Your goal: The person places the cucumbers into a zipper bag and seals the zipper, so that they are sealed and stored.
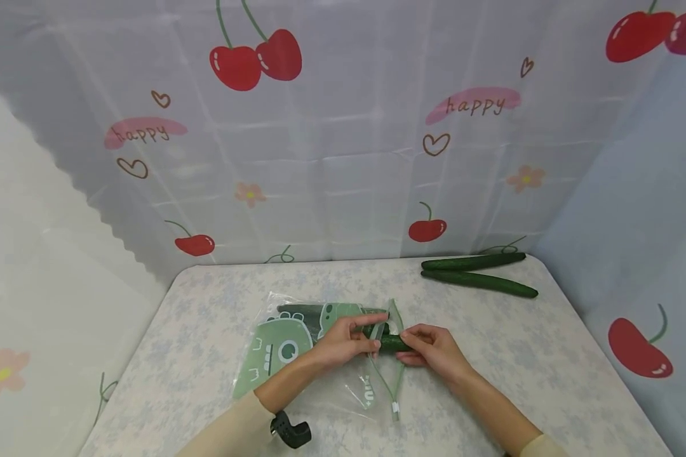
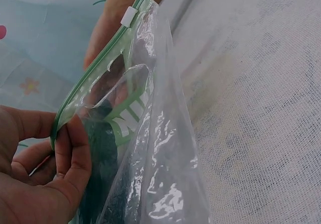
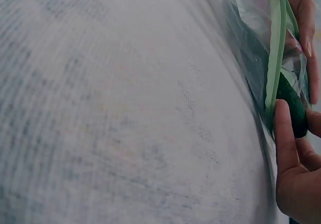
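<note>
The bag [image 1: 282, 346] is pinched at its mouth by the left hand [image 1: 343, 343], seemingly so it gapes around the cucumber [image 1: 392, 343] gripped by the right hand [image 1: 436, 350].

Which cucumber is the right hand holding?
The cucumber at the open mouth of the bag; the right hand pinches its end. The two cucumbers farther back lie untouched.
</note>
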### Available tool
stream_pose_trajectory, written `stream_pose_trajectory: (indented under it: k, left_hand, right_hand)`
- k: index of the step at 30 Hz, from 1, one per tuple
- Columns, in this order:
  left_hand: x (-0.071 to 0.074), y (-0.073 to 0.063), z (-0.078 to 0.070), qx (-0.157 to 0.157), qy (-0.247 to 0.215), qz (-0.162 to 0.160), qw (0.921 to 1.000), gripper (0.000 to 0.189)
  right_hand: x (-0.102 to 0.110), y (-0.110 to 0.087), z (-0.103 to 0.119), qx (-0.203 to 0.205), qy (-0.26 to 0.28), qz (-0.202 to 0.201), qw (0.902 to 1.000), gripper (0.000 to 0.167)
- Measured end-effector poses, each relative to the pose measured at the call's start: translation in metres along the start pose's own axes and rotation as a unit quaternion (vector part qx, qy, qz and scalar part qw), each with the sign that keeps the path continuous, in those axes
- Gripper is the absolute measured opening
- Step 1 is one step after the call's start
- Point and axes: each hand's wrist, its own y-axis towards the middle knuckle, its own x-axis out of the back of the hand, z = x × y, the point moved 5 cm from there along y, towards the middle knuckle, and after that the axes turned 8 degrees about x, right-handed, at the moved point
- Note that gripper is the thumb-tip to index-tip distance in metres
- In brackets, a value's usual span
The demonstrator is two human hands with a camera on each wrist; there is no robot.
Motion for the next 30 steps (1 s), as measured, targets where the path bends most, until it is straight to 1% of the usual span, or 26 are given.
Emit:
stream_pose_trajectory:
  k: [7,9,14,17,21,24,30]
  left_hand:
    - [0.0005,-0.0002,0.0001,-0.001,-0.006,0.003,1.0000,0.060]
    - [0.0011,-0.0006,0.0002,-0.003,-0.002,0.003,1.0000,0.061]
    - [0.0019,-0.0018,0.0001,-0.006,0.001,0.006,1.0000,0.061]
    - [0.0021,-0.0022,-0.0003,-0.003,-0.001,0.004,1.0000,0.062]
    - [0.0020,-0.0030,-0.0016,0.002,0.001,-0.002,1.0000,0.061]
    - [0.0018,-0.0034,-0.0023,0.003,0.002,-0.002,1.0000,0.060]
    - [0.0027,-0.0040,-0.0009,0.006,-0.004,-0.001,1.0000,0.061]
  right_hand:
    - [-0.0055,0.0032,0.0011,0.006,-0.007,0.027,0.9996,0.048]
    - [-0.0047,0.0029,0.0014,0.002,-0.001,0.042,0.9991,0.050]
    - [0.0006,0.0022,0.0016,-0.008,0.026,0.086,0.9959,0.045]
    - [0.0011,0.0028,0.0010,-0.004,0.016,0.097,0.9951,0.044]
    - [0.0009,0.0028,0.0017,0.003,-0.009,0.092,0.9957,0.042]
    - [0.0014,0.0025,0.0016,-0.001,-0.021,0.077,0.9968,0.040]
    - [-0.0037,0.0046,0.0006,-0.003,-0.070,0.052,0.9962,0.033]
